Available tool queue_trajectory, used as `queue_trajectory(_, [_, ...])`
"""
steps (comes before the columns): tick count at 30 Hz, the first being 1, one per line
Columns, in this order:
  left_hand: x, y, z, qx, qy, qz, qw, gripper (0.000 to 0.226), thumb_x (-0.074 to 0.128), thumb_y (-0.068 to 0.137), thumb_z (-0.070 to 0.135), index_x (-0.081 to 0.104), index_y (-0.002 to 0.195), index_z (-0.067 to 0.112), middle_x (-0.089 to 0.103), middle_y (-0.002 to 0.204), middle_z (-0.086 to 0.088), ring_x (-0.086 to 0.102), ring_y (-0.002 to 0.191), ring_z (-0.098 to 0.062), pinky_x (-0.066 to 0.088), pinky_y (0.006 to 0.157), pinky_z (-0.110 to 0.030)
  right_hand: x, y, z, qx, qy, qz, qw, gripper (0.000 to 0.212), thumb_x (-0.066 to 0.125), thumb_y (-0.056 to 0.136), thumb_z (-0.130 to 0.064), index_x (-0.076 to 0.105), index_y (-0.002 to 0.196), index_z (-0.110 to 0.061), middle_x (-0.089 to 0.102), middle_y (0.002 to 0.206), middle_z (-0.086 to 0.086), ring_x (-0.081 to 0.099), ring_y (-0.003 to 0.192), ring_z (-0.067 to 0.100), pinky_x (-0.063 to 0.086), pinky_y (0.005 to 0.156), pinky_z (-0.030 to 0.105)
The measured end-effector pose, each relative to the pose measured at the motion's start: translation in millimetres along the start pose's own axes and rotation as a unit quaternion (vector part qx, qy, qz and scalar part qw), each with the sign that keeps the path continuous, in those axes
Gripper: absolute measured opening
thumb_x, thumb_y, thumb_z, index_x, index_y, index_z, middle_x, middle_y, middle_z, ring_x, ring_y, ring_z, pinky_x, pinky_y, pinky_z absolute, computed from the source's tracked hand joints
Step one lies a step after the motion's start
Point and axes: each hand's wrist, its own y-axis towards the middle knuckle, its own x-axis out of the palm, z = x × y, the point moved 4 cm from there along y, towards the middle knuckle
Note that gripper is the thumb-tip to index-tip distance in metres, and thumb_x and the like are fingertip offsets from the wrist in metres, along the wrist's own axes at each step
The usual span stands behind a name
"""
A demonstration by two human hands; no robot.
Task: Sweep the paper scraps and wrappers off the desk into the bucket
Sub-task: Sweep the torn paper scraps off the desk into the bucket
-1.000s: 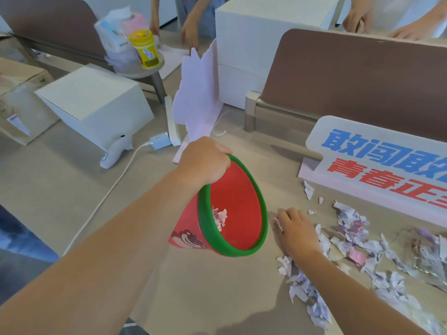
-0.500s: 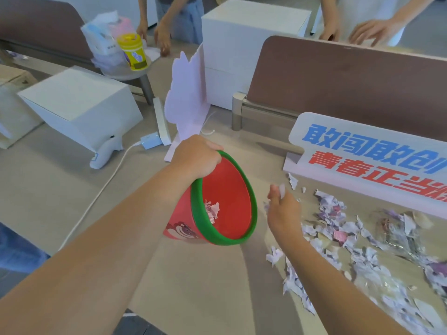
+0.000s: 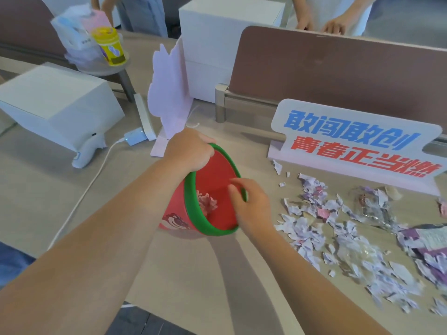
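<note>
The round red plastic bucket (image 3: 217,172) is red inside and out, with a green rim (image 3: 189,209) and a dark red and white printed figure (image 3: 174,222) on its outer wall. The torn paper scraps (image 3: 312,209) are white, lilac and pink. The flat desk top (image 3: 60,189) is beige. The white standing sign board (image 3: 280,117) carries one blue row of characters above one red row.

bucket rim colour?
Green rim on the red bucket; it shows best in the head view.
</note>
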Motion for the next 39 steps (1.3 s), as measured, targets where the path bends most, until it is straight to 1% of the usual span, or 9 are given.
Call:
queue_trajectory(3, [2.5,-3.3,0.9,0.006,0.004,-0.001,1.0,0.038,0.057,0.082,0.01,0.072,0.11,0.031,0.059,0.073,0.017,0.038,0.043,-0.01,0.031,0.043,-0.023,-30.6,-22.9,50.6,0.01,-0.117,0.07,0.991,0.035,0.06,0.084,-0.029,0.057,0.116,-0.014,0.053,0.123,0.005,0.046,0.118,0.023,0.034,0.101,0.03])
queue_trajectory(6, [5.1,-6.1,3.6,0.014,0.013,0.0,1.0,0.039,0.057,0.081,0.01,0.071,0.11,0.031,0.058,0.073,0.019,0.037,0.043,-0.009,0.03,0.043,-0.023,-33.4,-50.4,104.7,0.078,-0.287,0.004,0.955,0.074,0.055,0.079,-0.057,0.031,0.14,-0.022,0.016,0.153,0.015,0.011,0.142,0.035,0.012,0.116,0.046])
queue_trajectory(10, [11.0,-9.3,9.3,0.023,0.022,-0.002,1.0,0.039,0.056,0.081,0.011,0.071,0.11,0.031,0.067,0.09,0.01,0.041,0.046,-0.009,0.03,0.043,-0.023,-29.5,-64.8,139.7,0.099,-0.391,-0.052,0.914,0.097,0.03,0.075,-0.079,-0.012,0.145,-0.028,-0.021,0.154,0.013,-0.024,0.141,0.031,-0.01,0.115,0.048])
queue_trajectory(19, [15.3,2.7,12.5,0.006,0.021,-0.015,1.0,0.037,0.057,0.08,0.009,0.073,0.108,0.03,0.071,0.094,0.005,0.054,0.057,-0.017,0.029,0.043,-0.023,-23.5,-15.1,138.2,0.09,-0.405,-0.015,0.91,0.089,0.031,0.081,-0.072,-0.006,0.147,-0.026,-0.015,0.156,0.015,-0.019,0.143,0.032,-0.012,0.114,0.048])
queue_trajectory(22, [15.4,10.3,11.8,-0.008,0.016,-0.003,1.0,0.037,0.056,0.08,0.009,0.073,0.106,0.03,0.072,0.1,0.003,0.063,0.077,-0.026,0.032,0.046,-0.023,-24.9,6.6,137.9,0.085,-0.411,-0.019,0.907,0.085,0.031,0.083,-0.069,-0.002,0.147,-0.024,-0.013,0.156,0.017,-0.018,0.143,0.033,-0.012,0.114,0.048])
queue_trajectory(27, [23.5,26.0,14.3,-0.016,0.032,-0.014,0.999,0.028,0.054,0.075,0.005,0.062,0.077,0.032,0.071,0.086,-0.008,0.043,0.056,-0.022,0.035,0.051,-0.024,-22.5,48.2,133.6,0.066,-0.461,-0.035,0.885,0.085,0.026,0.082,-0.071,-0.002,0.146,-0.023,-0.013,0.156,0.017,-0.018,0.143,0.033,-0.011,0.114,0.05])
queue_trajectory(33, [18.4,43.7,14.8,-0.033,0.034,-0.019,0.999,0.027,0.054,0.078,0.003,0.075,0.094,0.009,0.059,0.065,-0.003,0.036,0.048,-0.018,0.031,0.048,-0.025,-20.5,109.7,133.5,0.065,-0.445,-0.079,0.89,0.081,0.023,0.083,-0.07,0.003,0.146,-0.023,-0.007,0.157,0.014,-0.013,0.144,0.03,-0.006,0.115,0.05])
queue_trajectory(38, [10.7,49.3,13.3,-0.05,0.007,-0.028,0.998,0.029,0.055,0.08,0.002,0.076,0.088,0.02,0.066,0.08,0.016,0.055,0.061,-0.016,0.025,0.043,-0.023,-10.0,108.9,140.6,0.029,-0.421,-0.153,0.894,0.085,0.013,0.077,-0.074,0.016,0.144,-0.021,0.012,0.156,0.004,0.003,0.143,0.028,0.008,0.117,0.05])
queue_trajectory(39, [10.0,49.2,12.6,-0.049,0.009,-0.03,0.998,0.03,0.054,0.079,0.002,0.075,0.087,0.022,0.062,0.067,0.017,0.052,0.056,-0.018,0.024,0.043,-0.024,-8.5,100.1,139.8,0.022,-0.416,-0.155,0.896,0.087,0.011,0.076,-0.074,0.017,0.144,-0.021,0.012,0.156,0.003,0.003,0.144,0.027,0.008,0.117,0.049])
